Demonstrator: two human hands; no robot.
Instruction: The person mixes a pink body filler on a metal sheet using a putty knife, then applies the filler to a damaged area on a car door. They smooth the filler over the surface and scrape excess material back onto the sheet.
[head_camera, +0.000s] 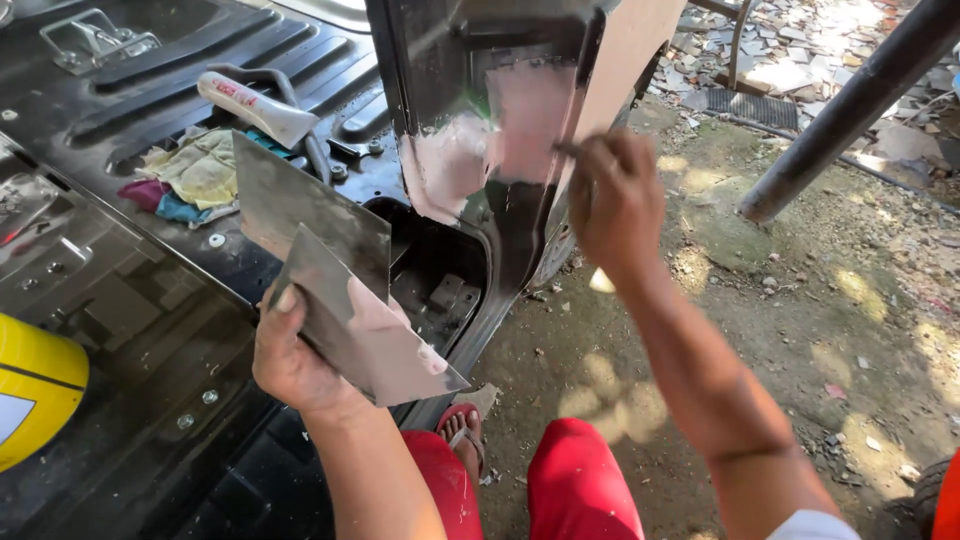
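Observation:
My left hand (290, 362) holds two flat metal spreader plates (330, 270) fanned apart, the lower one smeared with pinkish filler paste. My right hand (615, 200) is shut on a thin spreader blade (530, 125) pressed against a black vehicle body pillar (480, 60). A patch of pink filler (455, 165) covers the lower part of that pillar, just left of my right hand. Black paint shows around the patch.
A black vehicle floor pan (130, 300) spreads to the left, with a white tube (255, 108), crumpled rags (195, 170) and a yellow object (35, 385) on it. A dark metal pole (850, 110) slants at the right over dirt ground. My red-clad knees and a sandalled foot (465, 430) are below.

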